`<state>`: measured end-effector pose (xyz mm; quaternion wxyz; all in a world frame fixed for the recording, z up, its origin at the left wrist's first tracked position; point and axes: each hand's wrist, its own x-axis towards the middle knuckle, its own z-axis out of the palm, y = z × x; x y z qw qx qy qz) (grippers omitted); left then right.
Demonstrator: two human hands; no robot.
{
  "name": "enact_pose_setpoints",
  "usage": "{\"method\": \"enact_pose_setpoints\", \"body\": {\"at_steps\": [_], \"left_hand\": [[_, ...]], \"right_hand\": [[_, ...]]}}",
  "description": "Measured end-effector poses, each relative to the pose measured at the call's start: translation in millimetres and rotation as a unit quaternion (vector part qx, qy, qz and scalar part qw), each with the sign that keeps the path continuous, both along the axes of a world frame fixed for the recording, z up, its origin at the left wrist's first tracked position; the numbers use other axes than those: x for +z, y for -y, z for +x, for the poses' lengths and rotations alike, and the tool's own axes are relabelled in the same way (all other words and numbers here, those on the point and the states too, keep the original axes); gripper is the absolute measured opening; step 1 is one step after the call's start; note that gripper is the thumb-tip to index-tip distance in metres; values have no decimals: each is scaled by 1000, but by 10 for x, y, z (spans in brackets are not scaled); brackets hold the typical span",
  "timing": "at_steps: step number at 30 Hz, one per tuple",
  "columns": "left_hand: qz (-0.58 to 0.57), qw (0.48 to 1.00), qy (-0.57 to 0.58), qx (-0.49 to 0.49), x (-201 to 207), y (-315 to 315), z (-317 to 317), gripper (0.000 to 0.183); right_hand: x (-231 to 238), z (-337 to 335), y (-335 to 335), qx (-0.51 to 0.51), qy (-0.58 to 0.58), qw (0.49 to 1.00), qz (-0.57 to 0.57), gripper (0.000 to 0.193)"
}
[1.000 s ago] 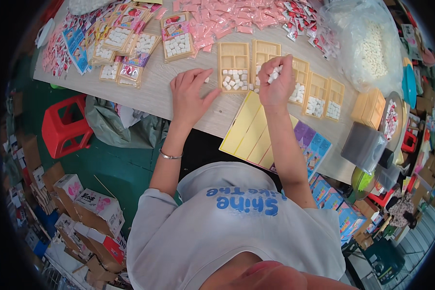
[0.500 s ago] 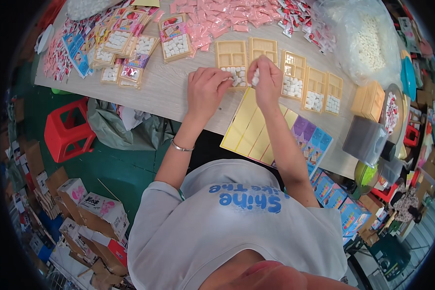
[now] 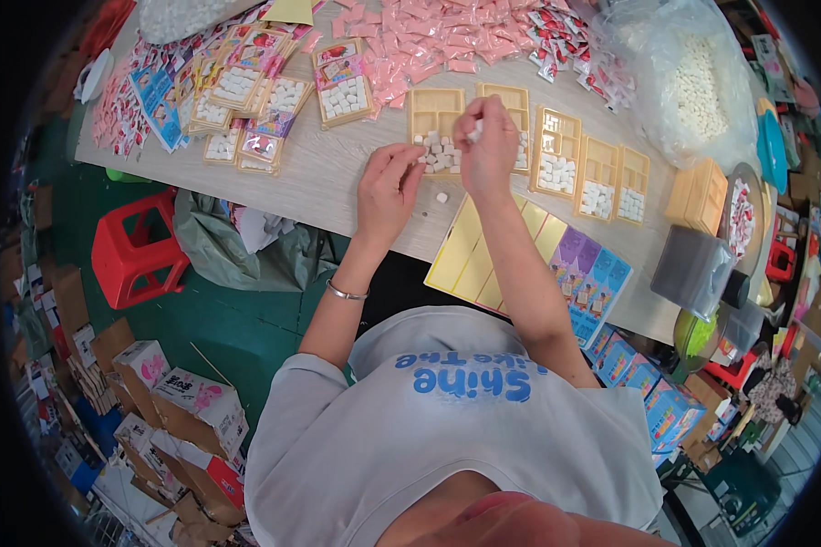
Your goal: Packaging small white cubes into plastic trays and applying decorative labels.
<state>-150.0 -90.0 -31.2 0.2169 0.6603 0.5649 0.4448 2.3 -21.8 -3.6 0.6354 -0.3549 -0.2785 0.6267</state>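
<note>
A pale yellow plastic tray (image 3: 436,98) with compartments stands on the table, its near section filled with white marshmallow-like pieces (image 3: 439,155). My left hand (image 3: 388,190) is at that tray's near left edge, fingers loosely bent and apart, nothing visible in them. Just above the tray's right side, my right hand (image 3: 491,150) pinches a few white pieces (image 3: 474,133). A second tray (image 3: 506,94) is partly hidden behind this hand. One loose white piece (image 3: 441,197) lies on the table in front of the first tray.
Several part-filled trays (image 3: 556,137) stand to the right. Packed trays (image 3: 237,84) are stacked at left. Pink sachets (image 3: 429,36) pile up at the back, beside a clear bag of white pieces (image 3: 700,96). A yellow-and-blue printed sheet (image 3: 520,251) overlaps the table's front edge.
My right hand has moved up and left over the first tray, still holding white pieces. My left hand has drawn back slightly from it. A loose piece now shows on the table.
</note>
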Motion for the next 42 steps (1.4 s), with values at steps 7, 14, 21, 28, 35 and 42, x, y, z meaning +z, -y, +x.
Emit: {"method": "enact_pose_setpoints", "body": {"at_steps": [7, 14, 21, 28, 35, 42], "left_hand": [[41, 968, -231, -86, 156, -40, -9, 61], [2, 947, -303, -106, 96, 94, 22, 70], [26, 948, -279, -149, 86, 156, 18, 71], [8, 945, -275, -178, 112, 187, 0, 71], [6, 946, -293, -140, 192, 52, -3, 77], [-6, 936, -325, -134, 133, 146, -14, 79]], "right_hand": [[190, 645, 386, 13, 449, 889, 92, 25], [99, 642, 744, -20, 759, 650, 25, 18], [-1, 606, 722, -46, 757, 652, 2, 18], [97, 531, 731, -48, 703, 703, 94, 12], [21, 449, 630, -20, 770, 625, 127, 12], [-28, 393, 599, -28, 778, 610, 149, 9]]}}
